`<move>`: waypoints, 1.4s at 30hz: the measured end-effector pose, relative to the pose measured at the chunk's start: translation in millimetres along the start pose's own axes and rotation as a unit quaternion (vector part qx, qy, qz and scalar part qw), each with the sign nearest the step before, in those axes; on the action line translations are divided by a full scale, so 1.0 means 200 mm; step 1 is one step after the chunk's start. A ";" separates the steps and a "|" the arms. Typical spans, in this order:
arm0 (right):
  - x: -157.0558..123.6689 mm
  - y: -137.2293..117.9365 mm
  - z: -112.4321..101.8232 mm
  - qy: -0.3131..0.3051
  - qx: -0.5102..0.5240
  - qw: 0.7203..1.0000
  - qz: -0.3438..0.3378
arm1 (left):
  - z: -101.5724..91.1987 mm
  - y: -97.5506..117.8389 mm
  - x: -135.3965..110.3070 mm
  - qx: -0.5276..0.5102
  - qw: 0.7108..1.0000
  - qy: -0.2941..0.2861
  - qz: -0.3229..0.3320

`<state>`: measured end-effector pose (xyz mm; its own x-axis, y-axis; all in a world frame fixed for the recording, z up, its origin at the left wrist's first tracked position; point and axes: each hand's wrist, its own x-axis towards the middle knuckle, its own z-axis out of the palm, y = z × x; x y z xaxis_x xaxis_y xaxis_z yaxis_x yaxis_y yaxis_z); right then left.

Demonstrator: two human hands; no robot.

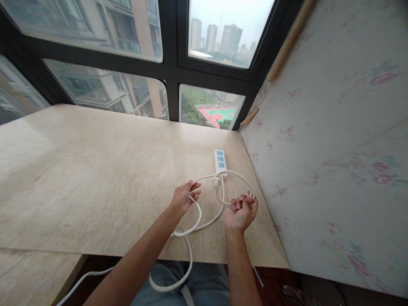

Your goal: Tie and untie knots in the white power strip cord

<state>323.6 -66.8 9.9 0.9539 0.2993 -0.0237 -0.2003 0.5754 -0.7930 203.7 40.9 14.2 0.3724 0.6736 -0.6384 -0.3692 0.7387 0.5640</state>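
A white power strip (220, 161) with light-blue sockets lies on the marble-look ledge near the wall corner. Its white cord (199, 212) runs in loose loops over the ledge and down across my lap. My left hand (185, 196) pinches the cord between thumb and fingers, left of the strip. On the right, my right hand (242, 209) is closed round another stretch of it, palm up, with a loop arching between the two hands. The white plug (216, 182) hangs by the loop, just in front of the strip.
The beige ledge (95, 170) reaches far to the left under dark-framed windows (174, 55). A floral-papered wall (325, 148) bounds the right side, its paper peeling near the window. The ledge's front edge is close to my legs (204, 282).
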 end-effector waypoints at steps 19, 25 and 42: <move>-0.01 0.15 0.11 0.040 0.055 0.997 0.047 | 0.06 -0.04 0.06 0.033 0.973 -0.229 -0.021; -0.12 0.19 0.12 0.035 0.010 0.995 0.089 | 0.08 -0.03 0.07 -0.006 0.966 -0.260 -0.004; 0.09 -0.15 -0.11 -0.268 -0.152 0.916 0.259 | 0.10 0.08 -0.09 0.125 0.936 -0.327 0.042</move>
<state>351.7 -95.4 18.8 0.4855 0.8494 -0.2068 -0.4461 0.0372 -0.8942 208.2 41.0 45.1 0.8226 0.5411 -0.1748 -0.2406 0.6097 0.7552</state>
